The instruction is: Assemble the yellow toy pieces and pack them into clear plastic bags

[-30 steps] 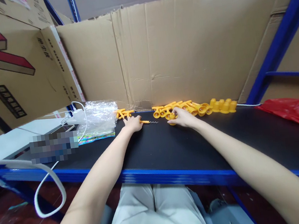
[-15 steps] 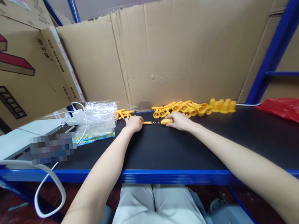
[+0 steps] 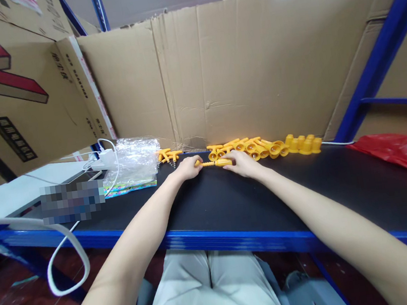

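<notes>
My left hand (image 3: pixel 188 168) is closed around the handle end of a yellow corkscrew (image 3: pixel 208 164), whose ribbed shaft points right. My right hand (image 3: pixel 243 164) grips a yellow plastic sleeve (image 3: pixel 223 162), lying level and in line with the shaft. Shaft and sleeve meet end to end, and the metal spiral is hidden, apparently inside the sleeve. Just beyond my left hand lie a few yellow T-handled corkscrews (image 3: pixel 168 155) with metal spirals showing. Behind my right hand rests a row of yellow corkscrews with flared sleeves (image 3: pixel 253 147).
Yellow cups (image 3: pixel 303 144) stand at the right end of the row. Clear plastic bags (image 3: pixel 133 159) and a white cable (image 3: pixel 116 159) lie left. A red plastic bag (image 3: pixel 402 154) is at right. A cardboard wall (image 3: pixel 252 66) backs the black tabletop (image 3: pixel 225 202), which has a blue front edge.
My left hand has moved slightly right and my right hand slightly left. The spiral, bare between shaft and sleeve before, no longer shows; the two parts are now together.
</notes>
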Available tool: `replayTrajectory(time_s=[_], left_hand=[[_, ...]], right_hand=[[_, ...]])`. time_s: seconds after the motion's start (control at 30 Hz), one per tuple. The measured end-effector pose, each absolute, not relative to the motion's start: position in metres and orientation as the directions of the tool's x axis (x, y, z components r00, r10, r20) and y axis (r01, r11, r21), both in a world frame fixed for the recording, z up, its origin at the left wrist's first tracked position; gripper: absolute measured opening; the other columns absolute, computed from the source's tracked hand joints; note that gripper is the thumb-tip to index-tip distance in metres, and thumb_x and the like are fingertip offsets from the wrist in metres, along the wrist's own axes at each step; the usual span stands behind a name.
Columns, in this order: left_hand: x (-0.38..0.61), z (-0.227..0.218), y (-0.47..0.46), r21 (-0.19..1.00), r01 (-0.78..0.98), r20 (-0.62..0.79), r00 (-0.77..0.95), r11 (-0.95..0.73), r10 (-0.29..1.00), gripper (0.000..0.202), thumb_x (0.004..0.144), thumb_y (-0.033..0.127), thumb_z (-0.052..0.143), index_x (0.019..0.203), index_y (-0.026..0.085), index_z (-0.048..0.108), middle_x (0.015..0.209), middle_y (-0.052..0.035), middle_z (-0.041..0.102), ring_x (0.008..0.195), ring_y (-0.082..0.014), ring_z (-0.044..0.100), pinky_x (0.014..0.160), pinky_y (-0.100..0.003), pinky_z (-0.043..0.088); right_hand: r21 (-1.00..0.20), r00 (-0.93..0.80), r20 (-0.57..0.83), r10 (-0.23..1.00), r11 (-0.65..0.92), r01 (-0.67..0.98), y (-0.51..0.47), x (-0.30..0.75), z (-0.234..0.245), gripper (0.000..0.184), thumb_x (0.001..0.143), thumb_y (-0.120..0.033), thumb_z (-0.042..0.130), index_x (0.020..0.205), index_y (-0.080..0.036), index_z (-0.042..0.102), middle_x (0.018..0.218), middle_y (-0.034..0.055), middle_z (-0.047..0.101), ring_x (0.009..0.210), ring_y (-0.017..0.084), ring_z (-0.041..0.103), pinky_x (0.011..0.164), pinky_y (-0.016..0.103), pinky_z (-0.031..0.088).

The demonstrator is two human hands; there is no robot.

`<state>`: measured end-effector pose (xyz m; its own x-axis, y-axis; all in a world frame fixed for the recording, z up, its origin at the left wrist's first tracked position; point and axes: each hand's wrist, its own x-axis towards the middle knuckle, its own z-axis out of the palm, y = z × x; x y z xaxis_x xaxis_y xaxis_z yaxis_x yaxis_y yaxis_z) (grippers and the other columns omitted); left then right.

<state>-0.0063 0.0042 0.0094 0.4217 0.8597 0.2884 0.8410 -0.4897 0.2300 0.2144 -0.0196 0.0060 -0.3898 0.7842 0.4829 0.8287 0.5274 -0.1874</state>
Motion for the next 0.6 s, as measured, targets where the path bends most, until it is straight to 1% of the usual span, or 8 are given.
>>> replayTrajectory(time_s=[0.1, 0.17, 0.23, 0.3, 0.4, 0.5, 0.6], left_hand=[[-0.004, 0.010, 0.001, 0.306, 0.768, 0.264, 0.499, -0.562, 0.826, 0.027, 0.078, 0.029, 0.045, 0.101, 0.020, 0.056, 0.076, -0.0025, 0.063, 0.071, -0.0156, 0.057, 0.068, -0.025, 0.042], [-0.002, 0.011, -0.001, 0.342, 0.749, 0.241, 0.513, -0.567, 0.824, 0.026, 0.078, 0.030, 0.045, 0.099, 0.020, 0.056, 0.071, -0.0009, 0.062, 0.067, -0.0146, 0.056, 0.065, -0.024, 0.042], [-0.002, 0.010, -0.001, 0.346, 0.738, 0.265, 0.515, -0.579, 0.815, 0.024, 0.077, 0.030, 0.045, 0.097, 0.020, 0.056, 0.070, -0.0003, 0.062, 0.066, -0.0142, 0.056, 0.063, -0.024, 0.042], [-0.001, 0.009, -0.001, 0.298, 0.740, 0.338, 0.508, -0.603, 0.792, 0.023, 0.076, 0.029, 0.046, 0.096, 0.020, 0.054, 0.073, -0.0009, 0.061, 0.067, -0.0147, 0.056, 0.063, -0.024, 0.042], [-0.001, 0.009, -0.002, 0.178, 0.763, 0.436, 0.504, -0.621, 0.745, 0.023, 0.074, 0.028, 0.048, 0.095, 0.021, 0.053, 0.079, -0.0030, 0.060, 0.071, -0.0167, 0.056, 0.066, -0.026, 0.042], [0.000, 0.010, -0.004, 0.106, 0.780, 0.463, 0.510, -0.616, 0.725, 0.024, 0.073, 0.028, 0.048, 0.096, 0.022, 0.051, 0.084, -0.0041, 0.060, 0.076, -0.0185, 0.057, 0.068, -0.028, 0.042], [0.001, 0.012, -0.007, 0.075, 0.800, 0.466, 0.500, -0.596, 0.730, 0.025, 0.074, 0.029, 0.048, 0.097, 0.022, 0.050, 0.087, -0.0045, 0.060, 0.079, -0.0192, 0.058, 0.069, -0.028, 0.043]], right_hand=[[-0.186, -0.422, 0.556, 0.716, 0.603, 0.776, -0.018, 0.218, 0.007, 0.030, 0.074, -0.023, 0.060, 0.103, -0.018, 0.063, 0.093, 0.0075, 0.060, 0.087, 0.019, 0.055, 0.081, 0.034, 0.042], [-0.198, -0.436, 0.570, 0.697, 0.631, 0.750, -0.017, 0.221, 0.007, 0.029, 0.074, -0.023, 0.060, 0.103, -0.018, 0.063, 0.096, 0.0079, 0.060, 0.089, 0.019, 0.055, 0.084, 0.035, 0.042], [-0.215, -0.437, 0.574, 0.693, 0.642, 0.736, -0.016, 0.224, 0.007, 0.030, 0.074, -0.023, 0.060, 0.103, -0.017, 0.062, 0.097, 0.0089, 0.059, 0.090, 0.020, 0.055, 0.085, 0.036, 0.042], [-0.220, -0.435, 0.582, 0.687, 0.648, 0.729, -0.015, 0.225, 0.006, 0.030, 0.074, -0.023, 0.059, 0.104, -0.016, 0.062, 0.099, 0.0097, 0.059, 0.091, 0.020, 0.055, 0.086, 0.037, 0.041], [-0.215, -0.442, 0.590, 0.676, 0.659, 0.721, -0.016, 0.225, 0.006, 0.031, 0.076, -0.023, 0.057, 0.105, -0.016, 0.061, 0.101, 0.0099, 0.058, 0.093, 0.021, 0.054, 0.086, 0.038, 0.041], [-0.243, -0.457, 0.580, 0.674, 0.679, 0.693, -0.017, 0.225, 0.007, 0.031, 0.077, -0.024, 0.055, 0.107, -0.016, 0.060, 0.102, 0.0098, 0.058, 0.095, 0.021, 0.054, 0.088, 0.038, 0.041], [-0.319, -0.452, 0.539, 0.710, 0.669, 0.671, -0.017, 0.227, 0.009, 0.033, 0.076, -0.024, 0.056, 0.108, -0.016, 0.057, 0.106, 0.0102, 0.058, 0.097, 0.020, 0.054, 0.088, 0.038, 0.040]])
